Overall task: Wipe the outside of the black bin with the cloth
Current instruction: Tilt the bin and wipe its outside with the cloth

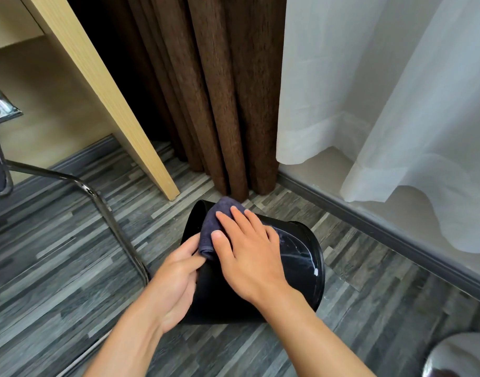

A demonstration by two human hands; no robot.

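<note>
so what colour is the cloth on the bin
Dark greyish blue cloth, seen in the head view.

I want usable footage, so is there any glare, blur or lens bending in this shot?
Head view: glare streaks on the bin's shiny base; hands and cloth sharp; desk panel leans from wide-angle distortion; chair frame slightly soft.

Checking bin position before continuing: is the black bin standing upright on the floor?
No, the black bin lies tipped on its side, with the right hand pressing the cloth against its wall.
</note>
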